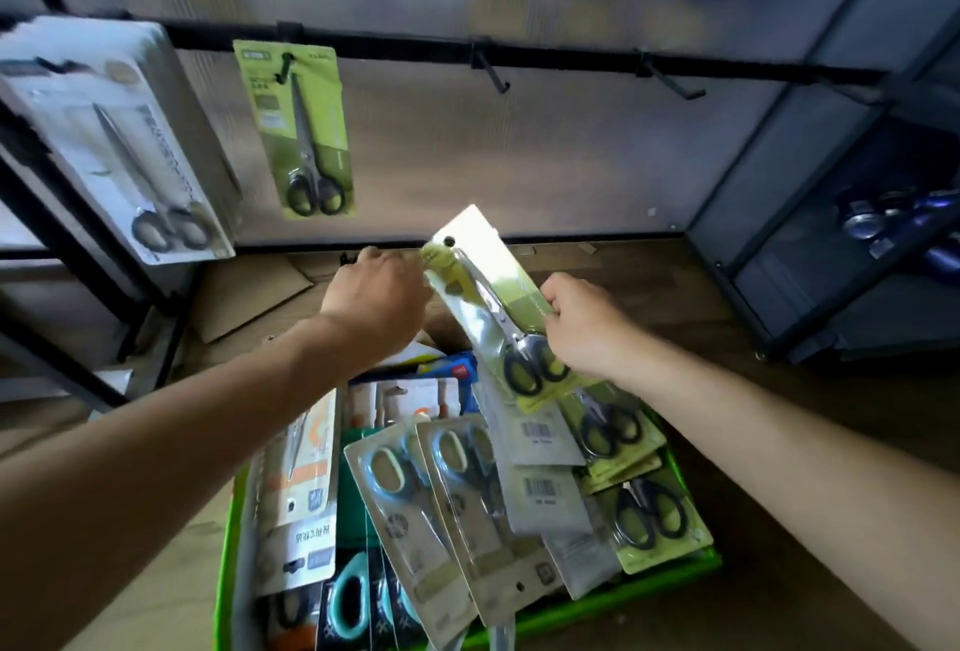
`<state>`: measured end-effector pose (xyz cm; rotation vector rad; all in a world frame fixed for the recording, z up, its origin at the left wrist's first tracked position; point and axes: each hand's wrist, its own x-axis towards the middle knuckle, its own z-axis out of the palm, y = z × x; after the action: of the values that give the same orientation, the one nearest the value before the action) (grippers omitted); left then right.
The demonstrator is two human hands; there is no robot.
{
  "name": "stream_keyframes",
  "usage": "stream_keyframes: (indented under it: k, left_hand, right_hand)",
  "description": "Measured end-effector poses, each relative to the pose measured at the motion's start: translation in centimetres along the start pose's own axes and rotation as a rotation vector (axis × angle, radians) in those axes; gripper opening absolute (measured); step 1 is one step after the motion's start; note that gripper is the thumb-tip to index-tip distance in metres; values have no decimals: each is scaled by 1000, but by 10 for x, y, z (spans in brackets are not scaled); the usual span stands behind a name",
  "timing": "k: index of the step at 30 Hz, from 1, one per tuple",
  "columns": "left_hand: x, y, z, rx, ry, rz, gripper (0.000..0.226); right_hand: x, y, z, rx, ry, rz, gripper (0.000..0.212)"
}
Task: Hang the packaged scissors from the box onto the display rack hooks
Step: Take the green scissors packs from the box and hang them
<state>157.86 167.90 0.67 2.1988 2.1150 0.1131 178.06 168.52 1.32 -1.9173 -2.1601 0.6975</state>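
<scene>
right hand (pixel 582 328) has its grip pinched on a green scissors pack (pixel 498 287), held tilted over the green box (pixel 224 577), below the rack hooks (pixel 493 73). left hand (pixel 374 297) is by the pack's top, can't tell its grip

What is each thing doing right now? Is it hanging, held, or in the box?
Green open-topped box, full of scissors packs.
Green-card scissors pack with black handles, held tilted above the box.
Right hand, gripping that pack near the handles.
Left hand, by the pack's top edge; grip unclear.
Second green-card scissors pack, hanging on a rack hook.
Middle black metal hook, empty.
Right black metal hook, empty.
</scene>
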Motion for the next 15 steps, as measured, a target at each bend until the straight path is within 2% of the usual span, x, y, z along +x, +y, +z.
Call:
stream_keyframes:
  k: [6,11,13,15]
  left_hand:
    - [15,-11,-10,-610,6,-233,21]
    - [13,-23,-16,-1134,25,-401,15]
    - [10,-30,-21,-1283,65,-433,15]
    - [7,-36,-26,-1324,142,-427,16]
  right_hand:
    - [4,-4,8,136,-8,-53,23]
    - [7,-11,17,266,-69,-87,5]
    - [8,-17,20,276,-105,-89,12]
    - [9,-23,24,268,-146,-91,24]
